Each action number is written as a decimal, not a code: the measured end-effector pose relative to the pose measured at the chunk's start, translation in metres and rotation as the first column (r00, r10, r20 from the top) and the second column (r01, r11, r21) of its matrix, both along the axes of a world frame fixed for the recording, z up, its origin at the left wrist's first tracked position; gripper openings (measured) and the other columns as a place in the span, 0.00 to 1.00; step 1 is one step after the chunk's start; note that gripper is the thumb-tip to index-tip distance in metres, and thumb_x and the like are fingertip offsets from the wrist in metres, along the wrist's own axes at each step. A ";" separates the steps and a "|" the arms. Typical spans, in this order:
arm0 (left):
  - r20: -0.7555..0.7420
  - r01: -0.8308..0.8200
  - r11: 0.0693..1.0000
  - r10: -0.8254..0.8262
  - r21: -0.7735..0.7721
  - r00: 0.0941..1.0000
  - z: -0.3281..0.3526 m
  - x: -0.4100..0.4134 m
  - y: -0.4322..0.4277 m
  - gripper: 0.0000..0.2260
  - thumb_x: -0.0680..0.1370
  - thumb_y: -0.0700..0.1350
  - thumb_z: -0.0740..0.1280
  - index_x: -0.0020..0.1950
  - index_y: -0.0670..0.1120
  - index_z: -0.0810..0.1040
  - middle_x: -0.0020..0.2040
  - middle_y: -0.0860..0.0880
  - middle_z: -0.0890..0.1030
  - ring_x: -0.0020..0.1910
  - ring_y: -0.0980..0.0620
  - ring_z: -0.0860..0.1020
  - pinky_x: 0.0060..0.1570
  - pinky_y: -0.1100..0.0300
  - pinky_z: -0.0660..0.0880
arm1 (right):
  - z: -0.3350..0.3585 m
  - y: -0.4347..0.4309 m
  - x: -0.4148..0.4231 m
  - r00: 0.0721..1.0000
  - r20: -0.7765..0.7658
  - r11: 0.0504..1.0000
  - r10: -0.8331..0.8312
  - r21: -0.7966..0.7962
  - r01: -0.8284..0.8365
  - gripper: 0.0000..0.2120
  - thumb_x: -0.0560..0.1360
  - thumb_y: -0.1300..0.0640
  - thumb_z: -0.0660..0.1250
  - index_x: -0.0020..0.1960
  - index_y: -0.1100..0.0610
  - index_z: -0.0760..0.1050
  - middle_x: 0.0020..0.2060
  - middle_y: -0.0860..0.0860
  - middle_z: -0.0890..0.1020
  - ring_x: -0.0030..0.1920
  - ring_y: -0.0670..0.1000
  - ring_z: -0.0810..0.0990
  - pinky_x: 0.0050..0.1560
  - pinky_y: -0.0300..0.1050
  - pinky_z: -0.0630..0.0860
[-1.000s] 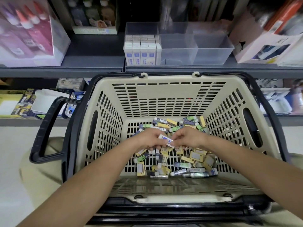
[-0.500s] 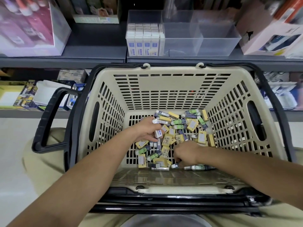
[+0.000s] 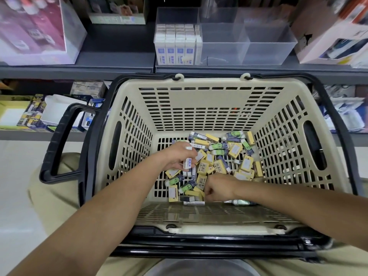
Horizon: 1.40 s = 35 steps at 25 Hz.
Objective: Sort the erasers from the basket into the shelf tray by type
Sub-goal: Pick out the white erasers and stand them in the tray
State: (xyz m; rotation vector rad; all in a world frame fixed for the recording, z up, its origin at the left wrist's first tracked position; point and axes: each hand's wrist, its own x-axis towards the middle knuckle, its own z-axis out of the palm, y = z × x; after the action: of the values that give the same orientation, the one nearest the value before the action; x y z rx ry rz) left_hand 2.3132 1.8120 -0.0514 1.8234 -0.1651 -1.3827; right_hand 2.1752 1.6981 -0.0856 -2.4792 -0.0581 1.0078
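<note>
1. Sorting, as the head view shows it, is only at its first part. The shelf tray stands on the shelf behind the basket. Its left compartment is packed with white-and-blue erasers, standing in rows. The middle and right compartments look empty.
2. Most of the work is left, in my judgement. A mixed pile lies on the basket floor. It has many yellow erasers and some green-faced erasers, with a few white ones among them. No yellow or green-faced one is in the tray yet.
3. The left hand hovers over the far left part of the pile. Its fingers are curled around a white eraser with blue print, of the same kind as those in the tray. Another white piece shows at the top of the fist, so it perhaps holds more than one.
4. The right hand is down in the near side of the pile, knuckles up. Its fingers are bent under and touch the erasers there. I cannot tell whether they already pinch something, because the hand hides it.
</note>
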 end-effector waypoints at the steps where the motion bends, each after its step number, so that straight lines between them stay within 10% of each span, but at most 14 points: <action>1: 0.003 0.011 1.000 -0.011 0.002 1.000 0.000 -0.001 -0.001 0.02 0.78 0.39 0.64 0.48 0.45 0.74 0.40 0.46 0.79 0.38 0.54 0.80 0.36 0.61 0.79 | -0.001 0.002 -0.002 0.999 -0.030 0.999 -0.016 0.043 0.018 0.12 0.75 0.54 0.66 0.56 0.56 0.80 0.51 0.51 0.83 0.50 0.51 0.79 0.48 0.40 0.73; 4: -0.005 0.008 1.000 -0.008 -0.005 1.000 -0.001 0.000 -0.001 0.01 0.78 0.40 0.64 0.47 0.46 0.74 0.39 0.46 0.79 0.37 0.54 0.80 0.33 0.60 0.78 | -0.003 0.011 -0.005 0.996 -0.092 0.996 0.000 0.084 0.007 0.18 0.77 0.56 0.62 0.66 0.56 0.72 0.64 0.52 0.76 0.62 0.53 0.74 0.58 0.40 0.68; 16: -0.096 -0.023 1.000 0.022 -0.015 0.995 -0.009 0.004 -0.001 0.08 0.74 0.35 0.67 0.51 0.42 0.74 0.47 0.47 0.81 0.52 0.52 0.78 0.42 0.57 0.79 | 0.013 0.009 0.009 0.927 -0.321 0.951 -0.192 0.171 0.256 0.15 0.75 0.57 0.67 0.60 0.59 0.74 0.54 0.53 0.79 0.50 0.50 0.77 0.50 0.42 0.74; 19: -0.057 -0.086 0.996 0.086 0.008 0.995 -0.010 0.006 -0.003 0.10 0.72 0.33 0.68 0.51 0.41 0.73 0.53 0.45 0.79 0.56 0.48 0.76 0.48 0.54 0.78 | 0.035 -0.024 0.018 0.819 -0.353 0.797 -0.453 0.251 0.550 0.13 0.75 0.62 0.65 0.60 0.60 0.74 0.46 0.48 0.78 0.43 0.46 0.77 0.42 0.35 0.75; 23: -0.174 -0.139 0.987 0.123 -0.082 0.977 -0.003 0.000 -0.012 0.06 0.75 0.34 0.64 0.50 0.41 0.76 0.46 0.44 0.80 0.47 0.49 0.80 0.43 0.58 0.76 | 0.052 -0.044 0.025 0.524 -0.428 0.341 -0.737 0.434 0.834 0.12 0.74 0.69 0.64 0.57 0.64 0.74 0.40 0.54 0.80 0.39 0.48 0.77 0.44 0.39 0.75; 28: -0.360 -0.142 0.953 0.037 -0.269 0.932 0.004 -0.016 -0.017 0.07 0.74 0.40 0.70 0.50 0.44 0.76 0.43 0.47 0.81 0.41 0.52 0.79 0.42 0.61 0.75 | 0.056 -0.047 0.016 0.489 -0.448 0.235 -0.749 0.510 0.827 0.08 0.72 0.65 0.68 0.51 0.62 0.77 0.36 0.52 0.82 0.35 0.47 0.79 0.40 0.36 0.77; 30: -0.352 -0.149 0.951 0.046 -0.272 0.935 0.002 -0.019 -0.019 0.08 0.75 0.41 0.69 0.52 0.43 0.74 0.43 0.46 0.81 0.41 0.51 0.79 0.39 0.61 0.75 | 0.052 -0.050 0.005 0.550 -0.420 0.393 -0.722 0.406 0.825 0.07 0.73 0.58 0.68 0.49 0.60 0.78 0.37 0.52 0.81 0.37 0.46 0.80 0.39 0.36 0.78; 33: -0.292 -0.130 0.975 0.073 -0.182 0.954 0.001 -0.020 -0.022 0.11 0.76 0.43 0.68 0.55 0.43 0.73 0.46 0.44 0.81 0.40 0.49 0.79 0.34 0.62 0.76 | 0.040 -0.058 -0.015 0.907 -0.243 0.934 -0.343 0.019 0.358 0.10 0.75 0.55 0.66 0.55 0.56 0.78 0.50 0.51 0.82 0.46 0.46 0.79 0.49 0.39 0.76; 35: -0.264 -0.088 0.985 0.047 -0.147 0.963 -0.001 -0.018 -0.022 0.17 0.75 0.44 0.69 0.61 0.41 0.71 0.51 0.42 0.80 0.43 0.48 0.80 0.38 0.59 0.77 | 0.034 -0.058 -0.024 0.966 -0.246 0.991 -0.080 -0.126 0.050 0.17 0.75 0.56 0.66 0.64 0.55 0.73 0.60 0.51 0.77 0.55 0.50 0.77 0.54 0.42 0.72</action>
State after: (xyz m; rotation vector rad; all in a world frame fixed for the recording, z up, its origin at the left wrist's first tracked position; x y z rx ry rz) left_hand 2.2952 1.7901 -0.0523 1.4896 -0.0722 -1.5016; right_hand 2.1512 1.6401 -0.0515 -2.4186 0.1676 1.3211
